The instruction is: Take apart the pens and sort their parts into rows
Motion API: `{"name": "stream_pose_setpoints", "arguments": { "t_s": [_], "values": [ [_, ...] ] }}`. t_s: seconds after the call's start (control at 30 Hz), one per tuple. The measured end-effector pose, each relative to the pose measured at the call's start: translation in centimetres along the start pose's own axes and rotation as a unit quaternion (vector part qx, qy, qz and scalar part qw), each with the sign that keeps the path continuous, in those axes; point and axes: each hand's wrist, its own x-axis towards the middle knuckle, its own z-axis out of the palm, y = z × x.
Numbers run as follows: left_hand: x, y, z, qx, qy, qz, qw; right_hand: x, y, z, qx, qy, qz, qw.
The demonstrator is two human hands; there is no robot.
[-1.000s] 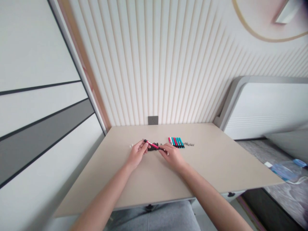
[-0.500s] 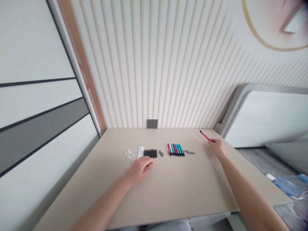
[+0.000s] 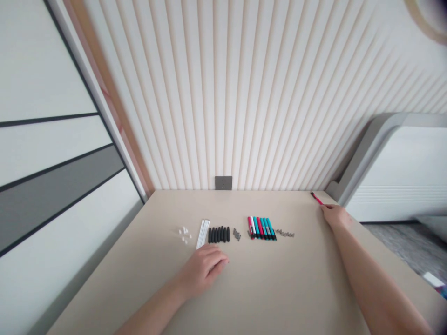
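Observation:
Far off at the right back corner of the table, my right hand (image 3: 335,217) pinches the near end of a red pen (image 3: 318,199) with a black far end, which points back and left. My left hand (image 3: 206,266) rests on the tabletop with its fingers curled together, and nothing shows in them. Just beyond it lie thin white rods (image 3: 202,234) and a row of black barrel-like pieces (image 3: 219,234). Small grey pieces (image 3: 237,234) are piled beside them. Further right is a row of red, white and teal pen barrels (image 3: 260,228) with black ends.
Small white bits (image 3: 185,235) are scattered at the left of the rods. Small metal clip-like pieces (image 3: 285,233) lie right of the barrels. The beige table (image 3: 272,288) meets a ribbed wall with a grey socket (image 3: 223,183). A headboard (image 3: 394,167) stands at the right.
My right hand has moved a little further back and right with the red pen. The view has shifted; my left hand stays by the rods.

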Motion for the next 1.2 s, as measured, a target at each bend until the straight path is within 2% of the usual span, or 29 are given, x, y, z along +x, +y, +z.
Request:
{"name": "stream_pose_setpoints", "arguments": {
  "t_s": [0.1,0.4,0.5,0.7,0.77,0.9,1.0,1.1,1.2],
  "values": [
    [0.0,0.0,0.0,0.001,-0.009,-0.003,1.0,0.6,-0.3,0.5,-0.017,-0.02,0.019,0.999],
    [0.1,0.1,-0.3,0.001,-0.032,-0.023,0.999,0.5,-0.5,0.7,-0.032,-0.012,0.008,0.999],
    [0.1,-0.1,-0.4,0.008,-0.03,-0.019,0.999,0.1,-0.5,0.4,-0.003,0.002,0.013,1.0],
    [0.2,-0.4,-0.5,0.048,-0.034,-0.012,0.998,-2.0,-1.5,-1.2,0.091,0.054,0.069,0.992],
    [0.2,-0.4,-0.5,0.053,-0.03,-0.011,0.998,-3.4,-2.7,-1.7,0.109,0.068,0.031,0.991],
    [0.1,-0.7,-0.4,0.063,-0.02,-0.012,0.998,-8.1,-7.2,-2.5,0.146,0.07,-0.13,0.978],
    [0.0,-1.2,-0.5,0.087,0.002,-0.018,0.996,-13.5,-11.3,-2.8,0.164,0.013,-0.261,0.951],
    [-0.1,-2.1,-1.1,0.125,0.059,-0.043,0.989,-19.6,-15.0,-2.7,0.143,-0.029,-0.364,0.92],
    [-0.5,-3.1,-2.3,0.177,0.127,-0.085,0.972,-24.8,-17.7,-2.4,0.098,-0.033,-0.465,0.879]
  ]
}}
